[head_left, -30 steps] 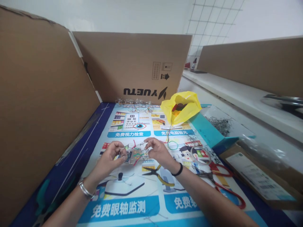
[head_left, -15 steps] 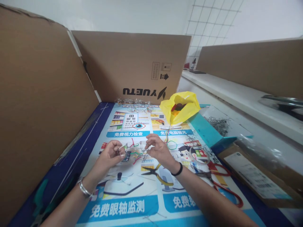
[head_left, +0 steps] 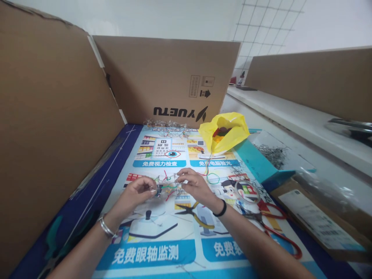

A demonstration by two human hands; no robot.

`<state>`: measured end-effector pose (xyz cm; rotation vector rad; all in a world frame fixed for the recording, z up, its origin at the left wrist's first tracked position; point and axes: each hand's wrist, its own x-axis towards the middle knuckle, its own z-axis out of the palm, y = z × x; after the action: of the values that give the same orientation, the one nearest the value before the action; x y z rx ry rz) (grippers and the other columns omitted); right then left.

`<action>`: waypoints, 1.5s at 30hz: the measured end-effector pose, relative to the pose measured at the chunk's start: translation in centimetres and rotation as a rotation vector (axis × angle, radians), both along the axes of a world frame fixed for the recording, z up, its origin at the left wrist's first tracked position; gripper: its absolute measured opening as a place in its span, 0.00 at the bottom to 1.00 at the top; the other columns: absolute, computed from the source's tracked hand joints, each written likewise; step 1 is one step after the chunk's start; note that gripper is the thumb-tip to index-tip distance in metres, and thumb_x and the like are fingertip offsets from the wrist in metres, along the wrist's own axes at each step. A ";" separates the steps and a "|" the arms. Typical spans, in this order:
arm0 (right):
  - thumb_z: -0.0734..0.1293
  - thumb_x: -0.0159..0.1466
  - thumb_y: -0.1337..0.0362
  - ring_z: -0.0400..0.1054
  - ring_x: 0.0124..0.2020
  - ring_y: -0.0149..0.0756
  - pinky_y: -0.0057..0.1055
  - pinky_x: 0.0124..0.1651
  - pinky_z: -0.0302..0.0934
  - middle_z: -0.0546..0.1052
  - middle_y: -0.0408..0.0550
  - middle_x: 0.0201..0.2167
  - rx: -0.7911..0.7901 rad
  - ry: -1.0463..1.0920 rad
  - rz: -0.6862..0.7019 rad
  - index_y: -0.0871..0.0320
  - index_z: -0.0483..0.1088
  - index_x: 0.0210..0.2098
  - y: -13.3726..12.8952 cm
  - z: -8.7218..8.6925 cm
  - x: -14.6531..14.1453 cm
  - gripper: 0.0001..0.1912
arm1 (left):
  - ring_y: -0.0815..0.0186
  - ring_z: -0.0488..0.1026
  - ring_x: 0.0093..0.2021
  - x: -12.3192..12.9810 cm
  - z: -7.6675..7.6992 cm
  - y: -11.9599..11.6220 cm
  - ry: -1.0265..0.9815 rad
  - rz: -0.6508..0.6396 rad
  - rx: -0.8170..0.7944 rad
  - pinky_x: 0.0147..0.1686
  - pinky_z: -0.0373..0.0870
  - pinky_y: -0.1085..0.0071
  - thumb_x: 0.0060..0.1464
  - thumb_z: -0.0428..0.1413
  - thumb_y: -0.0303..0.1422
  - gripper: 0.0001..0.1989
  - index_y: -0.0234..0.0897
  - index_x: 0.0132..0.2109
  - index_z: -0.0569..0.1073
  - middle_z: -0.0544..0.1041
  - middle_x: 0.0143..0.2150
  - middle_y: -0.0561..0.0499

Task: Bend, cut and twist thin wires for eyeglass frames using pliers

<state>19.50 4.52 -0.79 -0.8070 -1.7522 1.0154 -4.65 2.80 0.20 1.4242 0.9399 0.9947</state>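
A thin silvery wire piece (head_left: 168, 186) with red and green strands spans the gap between my hands, above the printed mat (head_left: 157, 228). My left hand (head_left: 140, 190) pinches its left end between thumb and forefinger. My right hand (head_left: 196, 186), fingers bent and close together, grips the right end; the fingertips hide part of it. The fine shape of the wire is too small to make out. Just below my right hand lie pliers with yellow handles (head_left: 196, 217), jaws pointing left. Red and green strands (head_left: 213, 178) lie on the mat to the right.
Red-handled scissors (head_left: 269, 224) and a clear tape roll (head_left: 247, 192) lie at right. Behind stands an open yellow bag (head_left: 226, 135), beside a teal box (head_left: 257, 164) with wire bits. Teal-handled pliers (head_left: 52, 244) lie front left. Cardboard panels (head_left: 162, 73) rise behind and left.
My left hand has turned a little and moved slightly right, its fingers closer around the wire end. My right hand keeps its hold. The view has shifted slightly.
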 end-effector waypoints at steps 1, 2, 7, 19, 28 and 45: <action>0.61 0.53 0.76 0.65 0.44 0.35 0.31 0.41 0.62 0.69 0.47 0.42 0.020 -0.023 -0.004 0.53 0.74 0.34 0.0 -0.1 0.0 0.16 | 0.71 0.67 0.35 -0.1 0.0 0.0 0.017 -0.020 0.002 0.36 0.63 0.74 0.49 0.60 0.32 0.07 0.36 0.32 0.68 0.70 0.34 0.53; 0.60 0.53 0.76 0.65 0.46 0.36 0.32 0.44 0.61 0.69 0.47 0.43 0.035 -0.040 -0.005 0.53 0.74 0.33 0.1 -0.1 0.0 0.16 | 0.70 0.67 0.35 -0.2 0.1 0.1 0.034 -0.036 0.010 0.36 0.63 0.73 0.49 0.59 0.32 0.07 0.36 0.32 0.68 0.70 0.33 0.53; 0.62 0.51 0.76 0.65 0.39 0.33 0.29 0.38 0.62 0.67 0.46 0.36 -0.027 -0.008 0.002 0.54 0.74 0.30 0.4 -0.4 0.0 0.14 | 0.69 0.67 0.35 -0.4 0.0 0.5 0.133 -0.051 0.079 0.38 0.63 0.71 0.49 0.59 0.32 0.07 0.35 0.32 0.69 0.70 0.32 0.52; 0.61 0.50 0.73 0.65 0.32 0.30 0.29 0.28 0.70 0.62 0.44 0.35 -0.280 0.157 0.027 0.54 0.73 0.29 0.4 -1.9 -0.6 0.12 | 0.72 0.66 0.31 0.0 -1.4 0.7 -0.008 -0.011 0.024 0.33 0.64 0.73 0.45 0.61 0.31 0.10 0.35 0.29 0.66 0.67 0.29 0.55; 0.61 0.50 0.75 0.63 0.36 0.32 0.29 0.36 0.62 0.64 0.45 0.32 -0.158 0.087 -0.028 0.55 0.73 0.27 0.9 -2.3 -0.4 0.12 | 0.71 0.67 0.32 0.1 -1.6 0.7 0.004 0.040 -0.037 0.34 0.63 0.74 0.45 0.61 0.30 0.09 0.35 0.29 0.66 0.69 0.31 0.54; 0.62 0.50 0.75 0.66 0.40 0.33 0.33 0.44 0.61 0.69 0.46 0.36 -0.161 0.107 -0.042 0.56 0.72 0.26 0.6 -1.9 -0.5 0.10 | 0.72 0.66 0.31 0.2 -1.9 0.6 -0.026 0.064 -0.026 0.32 0.63 0.75 0.45 0.60 0.27 0.08 0.35 0.29 0.67 0.69 0.30 0.54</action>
<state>18.95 5.17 -2.71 -0.8699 -1.5712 1.1607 -4.41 3.37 -1.72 1.3633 0.9812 1.0423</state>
